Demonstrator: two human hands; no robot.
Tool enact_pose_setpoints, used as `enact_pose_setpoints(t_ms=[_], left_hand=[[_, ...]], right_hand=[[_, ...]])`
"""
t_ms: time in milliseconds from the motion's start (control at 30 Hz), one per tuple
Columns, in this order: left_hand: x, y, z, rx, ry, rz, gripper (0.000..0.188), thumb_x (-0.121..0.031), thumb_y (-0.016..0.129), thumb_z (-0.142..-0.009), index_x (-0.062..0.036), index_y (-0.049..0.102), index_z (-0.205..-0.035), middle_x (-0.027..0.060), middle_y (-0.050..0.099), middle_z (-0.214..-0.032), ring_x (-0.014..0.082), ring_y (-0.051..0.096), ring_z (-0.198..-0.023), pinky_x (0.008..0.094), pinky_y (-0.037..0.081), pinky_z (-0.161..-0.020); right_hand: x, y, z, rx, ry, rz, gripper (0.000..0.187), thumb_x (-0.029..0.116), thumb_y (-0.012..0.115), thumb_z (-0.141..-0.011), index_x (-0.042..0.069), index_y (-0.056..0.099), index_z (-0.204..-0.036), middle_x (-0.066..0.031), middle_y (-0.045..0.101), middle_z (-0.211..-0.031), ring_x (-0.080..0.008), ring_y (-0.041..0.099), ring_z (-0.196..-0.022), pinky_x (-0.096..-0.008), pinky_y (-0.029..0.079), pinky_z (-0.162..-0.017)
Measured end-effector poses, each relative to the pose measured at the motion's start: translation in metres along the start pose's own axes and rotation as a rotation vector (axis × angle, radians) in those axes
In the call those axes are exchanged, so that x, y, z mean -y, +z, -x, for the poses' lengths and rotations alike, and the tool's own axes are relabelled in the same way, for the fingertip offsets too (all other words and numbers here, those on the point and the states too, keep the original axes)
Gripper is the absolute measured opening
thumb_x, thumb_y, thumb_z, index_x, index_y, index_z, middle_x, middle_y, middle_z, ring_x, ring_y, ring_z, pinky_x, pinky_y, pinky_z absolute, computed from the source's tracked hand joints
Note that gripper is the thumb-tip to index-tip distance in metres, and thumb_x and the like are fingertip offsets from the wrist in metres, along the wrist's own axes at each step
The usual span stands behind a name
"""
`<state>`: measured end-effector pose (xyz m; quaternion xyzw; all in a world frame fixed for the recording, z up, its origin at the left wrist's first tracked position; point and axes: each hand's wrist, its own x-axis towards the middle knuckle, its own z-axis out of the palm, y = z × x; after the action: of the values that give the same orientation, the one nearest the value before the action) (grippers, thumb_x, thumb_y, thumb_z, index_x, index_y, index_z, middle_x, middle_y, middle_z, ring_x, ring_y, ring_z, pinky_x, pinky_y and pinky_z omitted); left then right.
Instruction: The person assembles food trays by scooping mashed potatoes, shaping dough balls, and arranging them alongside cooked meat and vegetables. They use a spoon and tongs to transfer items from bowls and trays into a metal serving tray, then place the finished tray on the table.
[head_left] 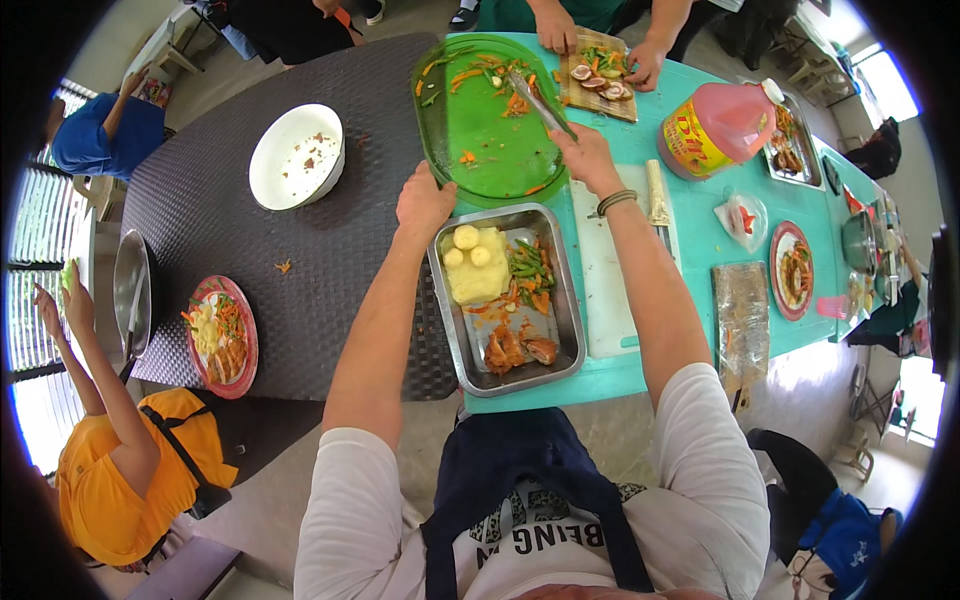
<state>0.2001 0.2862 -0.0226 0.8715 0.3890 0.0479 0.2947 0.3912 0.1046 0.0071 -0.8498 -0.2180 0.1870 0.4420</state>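
My left hand (427, 205) is closed on the near left rim of a green plastic tray (485, 140). Tongs (538, 100) are gripped in my right hand (588, 160), their tips among cut carrots and green beans (497, 76) at the tray's far side. A few loose vegetable bits lie elsewhere on it. Just nearer to me stands a rectangular metal pan (525, 383). It holds mashed potato (478, 280) topped with round pale balls, mixed vegetables (530, 273) and browned meat pieces (505, 350).
Across the table, another person's hands (648, 65) touch a board of sliced rolls (600, 85). To the right are a white cutting board (605, 290), a pink jug (710, 130) and a wrapped board (742, 320). A white bowl (270, 170) and filled plate (228, 372) stand left.
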Motion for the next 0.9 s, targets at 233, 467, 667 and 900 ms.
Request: enact_pose_setpoints(t_ms=[233,467,667,900], left_hand=[[-0.003,-0.006,0.009,0.037,-0.041,0.024,0.065,-0.028,0.065,-0.081,-0.0015,0.040,-0.135,0.0228,0.055,-0.121,0.0348,0.055,-0.112,0.0431,0.047,-0.092],[0.001,-0.013,0.017,0.008,0.006,0.054,0.064,-0.029,0.064,-0.081,0.0002,0.043,-0.133,0.0244,0.054,-0.121,0.0363,0.055,-0.111,0.0432,0.046,-0.093],[0.010,-0.017,0.024,-0.023,0.031,0.073,0.062,-0.030,0.064,-0.079,0.0008,0.047,-0.130,0.0247,0.057,-0.115,0.0366,0.057,-0.106,0.0422,0.046,-0.091],[0.010,-0.036,0.046,-0.039,0.055,0.098,0.058,-0.032,0.063,-0.080,0.0000,0.051,-0.128,0.0196,0.062,-0.105,0.0314,0.060,-0.099,0.0403,0.048,-0.086]], right_hand=[[0.013,-0.010,0.013,-0.054,0.006,-0.026,0.043,0.032,0.057,-0.088,-0.002,0.061,-0.113,-0.0115,0.060,-0.064,-0.0185,0.055,-0.046,-0.0321,0.046,-0.047],[0.011,-0.017,0.018,-0.023,0.009,-0.050,0.047,0.034,0.057,-0.087,-0.003,0.059,-0.116,-0.0111,0.059,-0.062,-0.0181,0.056,-0.047,-0.0318,0.046,-0.045],[0.009,-0.018,0.024,-0.026,-0.007,-0.036,0.054,0.035,0.058,-0.087,-0.005,0.054,-0.122,-0.0124,0.060,-0.066,-0.0183,0.057,-0.048,-0.0319,0.047,-0.046],[0.009,-0.028,0.054,0.052,0.045,-0.047,0.061,0.037,0.059,-0.085,-0.006,0.050,-0.128,-0.0083,0.056,-0.064,-0.0161,0.052,-0.047,-0.0302,0.045,-0.045]])
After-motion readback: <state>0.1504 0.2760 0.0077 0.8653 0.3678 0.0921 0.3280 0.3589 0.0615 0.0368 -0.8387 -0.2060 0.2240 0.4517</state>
